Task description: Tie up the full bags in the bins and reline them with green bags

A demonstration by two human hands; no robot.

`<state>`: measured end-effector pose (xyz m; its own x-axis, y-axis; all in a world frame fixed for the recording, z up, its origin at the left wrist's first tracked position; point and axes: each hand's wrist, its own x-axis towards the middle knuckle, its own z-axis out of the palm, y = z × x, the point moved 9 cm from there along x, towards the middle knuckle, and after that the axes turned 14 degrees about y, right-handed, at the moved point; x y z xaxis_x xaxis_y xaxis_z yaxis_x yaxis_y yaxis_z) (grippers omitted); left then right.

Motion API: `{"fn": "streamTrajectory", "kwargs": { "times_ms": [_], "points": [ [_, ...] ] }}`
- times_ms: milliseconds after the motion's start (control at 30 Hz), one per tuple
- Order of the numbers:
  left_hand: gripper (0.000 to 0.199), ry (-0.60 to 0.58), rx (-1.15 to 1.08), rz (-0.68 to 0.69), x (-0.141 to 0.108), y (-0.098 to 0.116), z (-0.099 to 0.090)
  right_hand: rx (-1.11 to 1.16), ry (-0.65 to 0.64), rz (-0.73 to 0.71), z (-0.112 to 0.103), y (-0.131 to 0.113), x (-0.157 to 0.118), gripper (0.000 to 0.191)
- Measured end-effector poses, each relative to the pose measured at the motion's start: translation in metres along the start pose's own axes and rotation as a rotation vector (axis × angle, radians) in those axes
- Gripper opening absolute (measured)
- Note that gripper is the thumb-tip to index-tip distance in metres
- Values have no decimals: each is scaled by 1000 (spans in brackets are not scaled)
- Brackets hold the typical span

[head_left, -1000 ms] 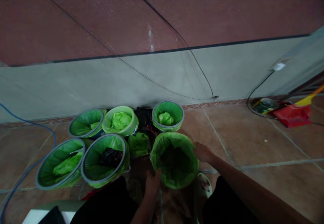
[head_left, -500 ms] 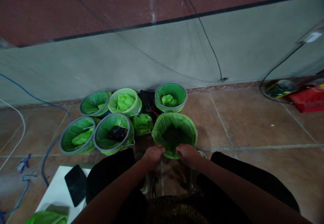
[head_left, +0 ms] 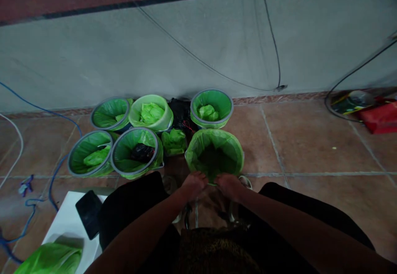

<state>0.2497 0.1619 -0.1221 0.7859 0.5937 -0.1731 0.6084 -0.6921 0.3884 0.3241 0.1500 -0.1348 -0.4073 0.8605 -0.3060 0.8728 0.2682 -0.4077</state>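
A bucket lined with a green bag (head_left: 229, 146) stands on the floor in front of me, its inside dark. My left hand (head_left: 196, 183) is closed on the near rim of the bag, left of its middle. Just to the right, my right hand (head_left: 228, 185) grips the same rim, with a small gap between the two hands. Behind this bucket, close to the wall, is another lined bucket (head_left: 211, 106) with a crumpled green bag inside.
Several lined buckets (head_left: 136, 152) stand at the left beside a small green-lined container (head_left: 173, 142) and a black bag (head_left: 180, 113). A phone (head_left: 89, 215) lies on a white surface (head_left: 58, 222) at lower left. Red item (head_left: 380, 117) at right; cables run along wall and floor.
The view has tilted down slightly, so the wall shows less of its red part. Both hands have drawn a little closer to me on the near rim, and the bag's mouth looks wider.
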Motion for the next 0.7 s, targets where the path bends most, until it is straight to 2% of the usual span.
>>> {"fn": "streamTrajectory", "kwargs": {
  "times_ms": [133,300,533,700],
  "points": [
    [17,-39,34,-13,1,-9,5,-23,-40,-11,3,3,-5,23],
    [16,-25,92,9,3,-10,7,-101,35,-6,3,10,-9,19],
    [15,55,232,102,4,-13,7,-220,47,-63,5,7,-12,17],
    [18,119,256,80,3,-25,-2,-201,54,-56,5,-4,-6,21]
  ]
}}
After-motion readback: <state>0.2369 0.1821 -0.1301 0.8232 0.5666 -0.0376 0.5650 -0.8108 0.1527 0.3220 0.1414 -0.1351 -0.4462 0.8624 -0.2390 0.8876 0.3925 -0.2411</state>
